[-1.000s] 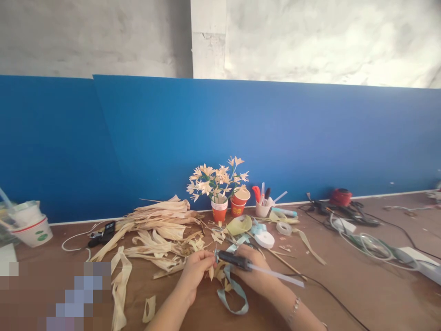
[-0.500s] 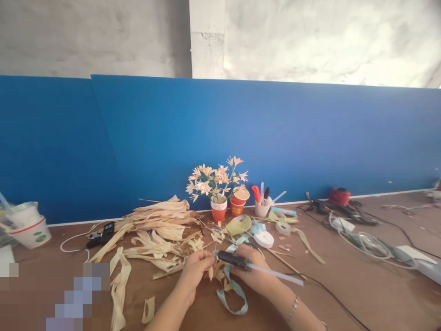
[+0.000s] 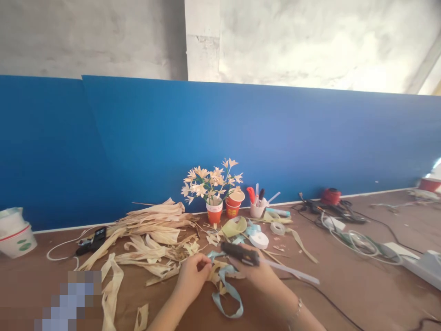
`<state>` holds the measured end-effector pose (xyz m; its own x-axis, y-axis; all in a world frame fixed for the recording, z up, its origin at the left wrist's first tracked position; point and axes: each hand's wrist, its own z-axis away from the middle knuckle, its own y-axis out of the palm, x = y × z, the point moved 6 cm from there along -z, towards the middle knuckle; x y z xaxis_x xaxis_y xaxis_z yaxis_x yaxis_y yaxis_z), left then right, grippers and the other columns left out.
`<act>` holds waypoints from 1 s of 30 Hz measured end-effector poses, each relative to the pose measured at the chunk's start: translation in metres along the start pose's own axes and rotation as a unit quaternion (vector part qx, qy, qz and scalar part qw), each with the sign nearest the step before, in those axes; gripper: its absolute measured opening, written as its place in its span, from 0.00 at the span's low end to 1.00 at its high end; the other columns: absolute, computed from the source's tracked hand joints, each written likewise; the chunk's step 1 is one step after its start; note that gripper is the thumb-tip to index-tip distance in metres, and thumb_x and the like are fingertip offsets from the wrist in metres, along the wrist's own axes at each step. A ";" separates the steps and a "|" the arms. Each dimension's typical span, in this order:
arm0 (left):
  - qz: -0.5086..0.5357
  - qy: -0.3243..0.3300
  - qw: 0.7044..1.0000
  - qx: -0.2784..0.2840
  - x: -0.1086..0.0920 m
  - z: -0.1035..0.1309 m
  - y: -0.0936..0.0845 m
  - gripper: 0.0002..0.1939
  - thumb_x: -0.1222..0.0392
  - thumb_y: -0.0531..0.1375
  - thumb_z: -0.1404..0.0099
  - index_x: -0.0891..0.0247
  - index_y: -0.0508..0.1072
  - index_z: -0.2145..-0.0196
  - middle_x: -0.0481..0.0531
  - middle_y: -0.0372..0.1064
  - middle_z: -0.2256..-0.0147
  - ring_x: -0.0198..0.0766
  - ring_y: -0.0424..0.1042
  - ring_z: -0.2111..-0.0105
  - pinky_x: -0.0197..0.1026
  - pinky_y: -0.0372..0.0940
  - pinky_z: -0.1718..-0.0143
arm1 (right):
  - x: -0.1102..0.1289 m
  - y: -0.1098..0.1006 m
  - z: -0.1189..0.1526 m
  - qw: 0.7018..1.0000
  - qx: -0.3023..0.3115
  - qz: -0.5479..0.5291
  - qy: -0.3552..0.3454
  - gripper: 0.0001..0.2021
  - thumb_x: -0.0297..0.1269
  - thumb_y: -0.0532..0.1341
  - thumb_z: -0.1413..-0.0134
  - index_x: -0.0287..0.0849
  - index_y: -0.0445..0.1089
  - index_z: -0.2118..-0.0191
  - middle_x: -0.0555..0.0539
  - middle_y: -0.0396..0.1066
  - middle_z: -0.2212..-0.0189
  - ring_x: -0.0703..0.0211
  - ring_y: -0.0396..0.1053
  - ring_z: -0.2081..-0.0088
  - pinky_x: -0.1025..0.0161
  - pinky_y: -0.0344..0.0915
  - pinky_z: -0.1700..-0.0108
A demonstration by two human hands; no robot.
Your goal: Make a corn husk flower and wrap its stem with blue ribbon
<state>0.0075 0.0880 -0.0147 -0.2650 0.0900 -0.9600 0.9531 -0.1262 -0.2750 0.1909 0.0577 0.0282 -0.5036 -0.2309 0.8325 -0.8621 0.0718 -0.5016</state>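
My right hand [image 3: 257, 271] is wrapped around a black hot glue gun [image 3: 240, 253], whose nozzle points left. A long translucent glue stick [image 3: 292, 271] sticks out of its rear. Thumb and forefinger of my left hand [image 3: 193, 274] are pinched together at a light blue ribbon [image 3: 215, 254], left of the nozzle. A loop of this ribbon hangs between my hands over the tabletop. Pale husk petals [image 3: 222, 288] show beside the loop; whether they join the ribbon is hidden.
Corn husks [image 3: 161, 220] lie piled at the left. Husk flowers [image 3: 206, 181] stand in paper cups [image 3: 214, 214] near the blue partition [image 3: 241, 138]. Right of them are a pen cup [image 3: 257, 210], a white ribbon roll [image 3: 259, 240] and tape [image 3: 277, 228]. Cables [image 3: 361, 243] and a power strip [image 3: 427, 271] lie farther right.
My right hand has drawn the glue gun right, away from my left fingertips. My left hand stays pinched. The whole view has shifted slightly.
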 end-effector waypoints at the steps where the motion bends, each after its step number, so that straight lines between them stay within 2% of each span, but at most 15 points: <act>1: -0.018 0.014 1.000 0.000 -0.004 0.001 -0.001 0.04 0.61 0.59 0.52 0.63 0.72 0.80 0.47 0.68 0.81 0.37 0.64 0.77 0.37 0.56 0.73 | -0.002 -0.010 -0.001 0.999 -0.031 0.027 0.011 0.07 0.39 0.57 0.50 0.41 0.67 0.72 0.51 0.68 0.77 0.60 0.63 0.74 0.66 0.56 0.72; 3: -0.018 0.011 1.000 0.004 -0.006 0.002 -0.001 0.05 0.60 0.58 0.51 0.63 0.72 0.78 0.47 0.68 0.81 0.38 0.64 0.78 0.38 0.57 0.73 | -0.005 -0.035 -0.002 0.986 -0.074 0.147 0.037 0.05 0.38 0.56 0.50 0.43 0.66 0.71 0.51 0.68 0.77 0.59 0.64 0.73 0.66 0.55 0.71; 5: 0.005 -0.001 1.000 0.005 -0.006 0.002 -0.002 0.06 0.58 0.59 0.50 0.63 0.72 0.77 0.47 0.68 0.81 0.38 0.65 0.78 0.38 0.57 0.74 | -0.014 -0.059 0.000 0.957 -0.056 0.271 0.083 0.03 0.35 0.57 0.52 0.44 0.66 0.70 0.49 0.69 0.77 0.56 0.66 0.73 0.65 0.53 0.72; 9: 0.070 -0.011 0.997 -0.002 -0.006 0.000 -0.004 0.07 0.56 0.60 0.51 0.63 0.72 0.76 0.48 0.71 0.79 0.39 0.67 0.75 0.38 0.59 0.71 | -0.040 -0.094 0.016 0.905 -0.020 0.389 0.171 0.08 0.30 0.57 0.54 0.40 0.65 0.64 0.40 0.72 0.71 0.49 0.70 0.69 0.63 0.53 0.71; 11: 0.086 -0.018 0.996 0.004 -0.007 0.000 -0.002 0.09 0.55 0.60 0.51 0.64 0.72 0.76 0.48 0.71 0.79 0.38 0.67 0.75 0.38 0.59 0.71 | -0.054 -0.099 0.026 0.878 -0.008 0.431 0.207 0.09 0.28 0.55 0.53 0.38 0.65 0.62 0.37 0.72 0.70 0.46 0.70 0.66 0.62 0.55 0.70; 14: 0.107 -0.041 0.993 0.019 -0.006 0.001 0.002 0.11 0.53 0.61 0.51 0.64 0.72 0.75 0.47 0.70 0.79 0.35 0.64 0.78 0.36 0.56 0.74 | -0.066 -0.097 0.038 0.853 0.012 0.456 0.252 0.13 0.28 0.55 0.55 0.35 0.65 0.60 0.34 0.71 0.64 0.42 0.69 0.59 0.58 0.59 0.65; 17: 0.142 -0.061 0.987 0.036 -0.004 0.002 0.007 0.14 0.50 0.62 0.53 0.64 0.71 0.75 0.46 0.69 0.79 0.32 0.61 0.80 0.34 0.53 0.77 | -0.050 -0.091 0.039 0.833 0.010 0.499 0.238 0.17 0.27 0.58 0.60 0.34 0.67 0.58 0.33 0.70 0.60 0.37 0.65 0.53 0.50 0.59 0.58; 19: 0.165 -0.070 0.983 0.048 -0.002 0.002 0.010 0.15 0.50 0.63 0.54 0.65 0.70 0.75 0.46 0.68 0.79 0.31 0.60 0.81 0.34 0.52 0.77 | -0.027 -0.081 0.031 0.845 -0.019 0.496 0.199 0.15 0.28 0.58 0.59 0.33 0.70 0.60 0.32 0.70 0.61 0.34 0.64 0.53 0.45 0.58 0.56; 20: 0.175 -0.071 0.981 0.056 -0.002 0.003 0.011 0.15 0.50 0.63 0.54 0.65 0.70 0.75 0.46 0.69 0.79 0.31 0.60 0.80 0.34 0.52 0.77 | -0.015 -0.071 0.024 0.873 -0.029 0.457 0.167 0.13 0.29 0.56 0.56 0.33 0.71 0.63 0.32 0.71 0.62 0.36 0.65 0.54 0.46 0.58 0.56; 22: 0.189 -0.071 0.977 0.075 -0.002 0.004 0.014 0.15 0.50 0.64 0.54 0.65 0.70 0.75 0.46 0.69 0.79 0.30 0.59 0.81 0.33 0.52 0.77 | 0.003 -0.040 0.006 0.957 -0.009 0.272 0.096 0.16 0.26 0.52 0.54 0.38 0.71 0.59 0.39 0.72 0.62 0.48 0.69 0.59 0.55 0.62 0.59; 23: 0.195 -0.071 0.974 0.087 -0.002 0.004 0.015 0.15 0.50 0.64 0.54 0.65 0.70 0.75 0.46 0.68 0.80 0.30 0.59 0.81 0.33 0.52 0.77 | 0.008 -0.020 -0.003 0.985 0.030 0.152 0.082 0.21 0.25 0.51 0.55 0.40 0.69 0.54 0.42 0.73 0.63 0.54 0.70 0.64 0.60 0.63 0.63; 24: 0.201 -0.072 0.972 0.098 -0.003 0.005 0.016 0.15 0.50 0.64 0.54 0.65 0.70 0.75 0.45 0.68 0.80 0.30 0.59 0.81 0.33 0.52 0.78 | 0.009 -0.001 -0.010 0.993 0.067 0.039 0.092 0.24 0.25 0.51 0.58 0.42 0.67 0.51 0.45 0.73 0.64 0.58 0.69 0.71 0.64 0.63 0.69; 25: 0.207 -0.074 0.970 0.107 -0.003 0.005 0.016 0.16 0.50 0.64 0.55 0.65 0.70 0.75 0.46 0.68 0.81 0.29 0.59 0.82 0.33 0.52 0.78 | 0.011 0.018 -0.017 0.988 0.108 -0.060 0.092 0.27 0.24 0.52 0.60 0.43 0.65 0.49 0.45 0.73 0.62 0.63 0.68 0.75 0.66 0.62 0.72; 27: 0.220 -0.074 0.965 0.120 -0.003 0.005 0.017 0.16 0.50 0.65 0.56 0.65 0.69 0.76 0.46 0.68 0.81 0.30 0.60 0.82 0.33 0.52 0.78 | 0.013 0.047 -0.025 0.958 0.178 -0.204 0.095 0.30 0.24 0.54 0.65 0.44 0.63 0.49 0.46 0.70 0.56 0.68 0.66 0.78 0.69 0.61 0.76; 30: 0.222 -0.060 0.967 0.113 0.000 0.000 0.015 0.16 0.49 0.65 0.56 0.66 0.70 0.76 0.47 0.69 0.81 0.31 0.62 0.81 0.34 0.53 0.78 | 0.008 0.065 -0.028 0.932 0.236 -0.246 0.121 0.24 0.27 0.57 0.65 0.41 0.67 0.55 0.49 0.73 0.70 0.68 0.66 0.79 0.72 0.57 0.80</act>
<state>0.0220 0.0864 -0.0191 0.1353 -0.1361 -0.9814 0.9243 -0.3396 0.1745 0.1295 0.0880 0.0087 -0.0998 0.1060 0.9893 -0.9002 -0.4332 -0.0443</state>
